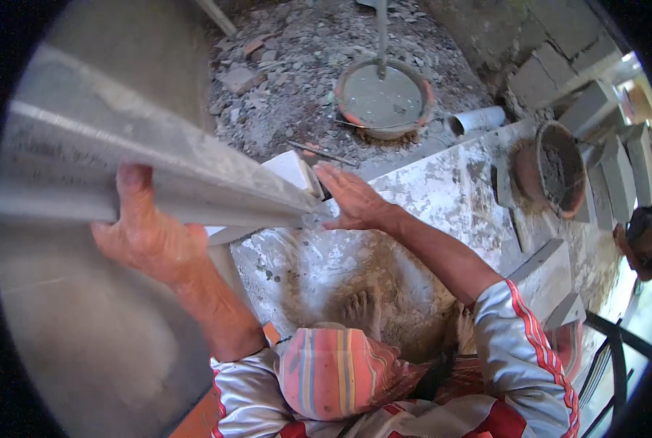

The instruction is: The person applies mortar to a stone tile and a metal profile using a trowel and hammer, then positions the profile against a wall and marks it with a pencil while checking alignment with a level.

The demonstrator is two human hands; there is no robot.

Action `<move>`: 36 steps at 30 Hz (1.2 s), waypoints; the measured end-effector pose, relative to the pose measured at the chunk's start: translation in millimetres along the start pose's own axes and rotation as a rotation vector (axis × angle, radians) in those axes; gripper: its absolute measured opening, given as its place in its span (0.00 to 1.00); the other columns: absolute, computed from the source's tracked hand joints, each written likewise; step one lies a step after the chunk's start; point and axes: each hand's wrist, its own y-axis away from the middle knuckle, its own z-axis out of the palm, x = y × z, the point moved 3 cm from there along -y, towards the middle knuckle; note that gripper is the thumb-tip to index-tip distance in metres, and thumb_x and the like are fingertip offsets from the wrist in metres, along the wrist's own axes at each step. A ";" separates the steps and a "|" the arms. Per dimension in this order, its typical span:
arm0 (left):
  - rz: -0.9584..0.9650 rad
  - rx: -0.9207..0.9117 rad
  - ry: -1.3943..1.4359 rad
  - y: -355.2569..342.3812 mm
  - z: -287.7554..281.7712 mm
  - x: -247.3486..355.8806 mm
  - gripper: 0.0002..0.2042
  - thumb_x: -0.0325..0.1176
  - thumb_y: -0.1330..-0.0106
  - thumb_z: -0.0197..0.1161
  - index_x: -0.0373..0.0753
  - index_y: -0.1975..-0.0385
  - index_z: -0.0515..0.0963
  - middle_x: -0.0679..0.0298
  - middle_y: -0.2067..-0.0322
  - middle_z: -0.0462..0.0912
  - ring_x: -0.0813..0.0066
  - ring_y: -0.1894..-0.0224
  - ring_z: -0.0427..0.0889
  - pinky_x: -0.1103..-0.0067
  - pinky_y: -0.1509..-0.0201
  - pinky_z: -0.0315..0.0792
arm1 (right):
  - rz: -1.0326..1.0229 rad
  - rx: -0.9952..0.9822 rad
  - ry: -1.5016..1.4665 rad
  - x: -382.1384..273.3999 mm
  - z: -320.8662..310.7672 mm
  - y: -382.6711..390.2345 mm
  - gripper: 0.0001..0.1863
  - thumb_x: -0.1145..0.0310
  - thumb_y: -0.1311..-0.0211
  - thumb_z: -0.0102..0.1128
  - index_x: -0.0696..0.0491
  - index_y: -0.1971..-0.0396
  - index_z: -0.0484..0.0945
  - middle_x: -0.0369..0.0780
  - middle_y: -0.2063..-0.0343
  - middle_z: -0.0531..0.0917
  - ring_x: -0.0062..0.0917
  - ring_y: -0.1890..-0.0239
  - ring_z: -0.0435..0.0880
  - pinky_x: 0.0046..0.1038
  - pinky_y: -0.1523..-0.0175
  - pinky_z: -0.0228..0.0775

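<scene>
A long grey straight-edged upright (158,160), which looks like a metal profile, runs from the upper left toward the floor. My left hand (151,237) grips its edge, one digit pressed on its face and the other fingers partly hidden. By the lower end of the upright, my right hand (355,201) is open with fingers stretched out. Its fingertips are beside a white block (293,174); whether they touch it I cannot tell. A dark narrow thing between them is too small to make out.
A bucket of wet grey mortar (383,98) with a long-handled tool stands on rubble. To the right are a pipe piece (479,120), a second bucket (559,168) and several grey blocks (545,270). A bare foot (362,310) rests on the mortar-stained floor (435,190).
</scene>
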 end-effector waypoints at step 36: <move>0.163 -0.029 0.040 -3.0 -18.6 -1.8 0.28 0.38 0.43 0.66 0.31 0.45 0.68 0.48 0.50 0.73 0.55 0.53 0.77 0.58 0.52 0.77 | 0.132 0.090 -0.118 -10.8 47.1 4.1 0.42 0.65 0.47 0.64 0.70 0.40 0.51 0.60 0.49 0.68 0.51 0.49 0.74 0.40 0.47 0.71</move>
